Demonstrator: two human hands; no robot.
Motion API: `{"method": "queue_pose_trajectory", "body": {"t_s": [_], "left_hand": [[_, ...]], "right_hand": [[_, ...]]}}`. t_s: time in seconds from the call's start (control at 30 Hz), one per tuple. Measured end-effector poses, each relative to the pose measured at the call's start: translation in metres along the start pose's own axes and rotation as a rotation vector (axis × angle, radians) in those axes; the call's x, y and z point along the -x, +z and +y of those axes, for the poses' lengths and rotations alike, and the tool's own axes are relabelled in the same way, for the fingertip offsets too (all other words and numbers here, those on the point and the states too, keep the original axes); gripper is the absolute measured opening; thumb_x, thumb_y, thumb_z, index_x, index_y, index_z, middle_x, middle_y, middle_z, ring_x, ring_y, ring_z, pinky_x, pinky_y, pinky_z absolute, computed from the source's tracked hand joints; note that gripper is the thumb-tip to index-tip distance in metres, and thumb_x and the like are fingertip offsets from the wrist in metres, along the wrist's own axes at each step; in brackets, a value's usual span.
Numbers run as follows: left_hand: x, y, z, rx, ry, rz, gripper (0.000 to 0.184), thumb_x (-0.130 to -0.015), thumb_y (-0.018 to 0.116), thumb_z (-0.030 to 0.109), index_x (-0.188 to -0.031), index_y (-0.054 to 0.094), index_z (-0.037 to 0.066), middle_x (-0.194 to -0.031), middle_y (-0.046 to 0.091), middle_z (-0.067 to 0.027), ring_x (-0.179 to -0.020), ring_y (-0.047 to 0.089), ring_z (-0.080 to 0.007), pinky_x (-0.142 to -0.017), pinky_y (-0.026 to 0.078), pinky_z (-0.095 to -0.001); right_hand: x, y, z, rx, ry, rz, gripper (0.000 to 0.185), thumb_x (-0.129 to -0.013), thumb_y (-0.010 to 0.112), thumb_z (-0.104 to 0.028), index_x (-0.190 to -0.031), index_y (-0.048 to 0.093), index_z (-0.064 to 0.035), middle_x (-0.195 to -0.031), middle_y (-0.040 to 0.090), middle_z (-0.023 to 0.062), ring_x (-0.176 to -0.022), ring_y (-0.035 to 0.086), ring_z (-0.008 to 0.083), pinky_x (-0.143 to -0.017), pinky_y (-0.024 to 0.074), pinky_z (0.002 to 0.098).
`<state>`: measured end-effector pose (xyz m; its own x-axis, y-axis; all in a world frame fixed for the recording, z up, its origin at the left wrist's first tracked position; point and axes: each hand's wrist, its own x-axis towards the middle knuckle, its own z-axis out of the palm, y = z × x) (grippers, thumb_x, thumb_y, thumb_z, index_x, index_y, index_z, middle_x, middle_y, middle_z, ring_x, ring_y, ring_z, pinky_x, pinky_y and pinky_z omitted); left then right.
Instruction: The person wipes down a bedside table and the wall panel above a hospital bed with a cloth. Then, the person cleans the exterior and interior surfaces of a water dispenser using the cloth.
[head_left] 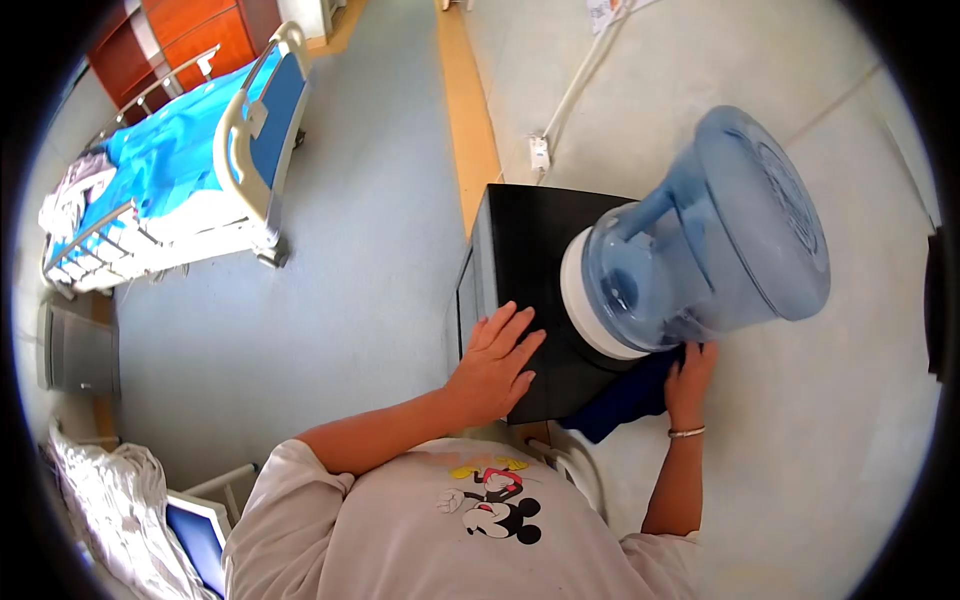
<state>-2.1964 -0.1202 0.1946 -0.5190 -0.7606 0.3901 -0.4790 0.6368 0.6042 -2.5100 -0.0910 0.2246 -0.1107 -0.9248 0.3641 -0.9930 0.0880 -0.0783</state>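
A black water dispenser (530,225) stands against the wall, with a clear blue water bottle (745,225) upside down in the white collar (590,310) on its top. My left hand (492,365) lies on the dispenser's near left top edge, fingers spread and holding nothing. On the other side, my right hand (688,385) grips a dark blue cloth (625,400) just below the bottle, beside the collar. The cloth hangs over the near right edge of the dispenser. Part of my right fingers is hidden behind the cloth and the bottle.
A hospital bed (255,150) with blue bedding is at the upper left. Another bed with striped bedding (115,490) is at the lower left, near a grey cabinet (80,350). A white socket (540,152) with a cable is on the wall behind the dispenser.
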Motion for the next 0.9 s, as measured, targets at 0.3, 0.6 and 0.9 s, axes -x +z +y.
{"method": "queue_pose_trajectory", "body": {"t_s": [0.3,0.6,0.9], "left_hand": [[0.048,0.013,-0.027,0.244,-0.195,0.236,0.054,-0.075,0.061,0.006,-0.125,0.041,0.003,-0.135,0.032,-0.0195,-0.128,0.026,-0.0354,-0.104,0.027,-0.0400],[0.370,0.119,-0.024,-0.174,-1.508,-0.155,0.048,-0.081,0.056,0.019,-0.124,0.041,0.004,-0.128,0.041,-0.0182,-0.117,0.039,-0.0340,-0.098,0.035,-0.0421],[0.419,0.214,0.146,0.182,-1.940,-0.287,0.076,-0.073,0.068,0.031,-0.133,0.031,0.003,-0.137,0.031,-0.0176,-0.129,0.026,-0.0336,-0.105,0.025,-0.0436]], "right_hand": [[-0.069,0.057,0.099,0.369,-0.196,-0.222,0.044,-0.075,0.052,0.001,-0.119,0.046,0.0028,-0.130,0.039,0.0213,-0.119,0.037,0.0363,-0.100,0.0289,0.0421],[-0.133,0.071,0.153,0.384,-0.332,-0.198,0.044,-0.076,0.051,0.000,-0.120,0.046,0.0025,-0.129,0.040,0.0209,-0.117,0.039,0.0357,-0.100,0.0297,0.0413],[-0.194,0.073,0.142,0.377,-0.527,0.021,0.043,-0.077,0.051,-0.001,-0.120,0.046,0.0022,-0.128,0.041,0.0204,-0.116,0.040,0.0351,-0.099,0.0304,0.0406]]}}
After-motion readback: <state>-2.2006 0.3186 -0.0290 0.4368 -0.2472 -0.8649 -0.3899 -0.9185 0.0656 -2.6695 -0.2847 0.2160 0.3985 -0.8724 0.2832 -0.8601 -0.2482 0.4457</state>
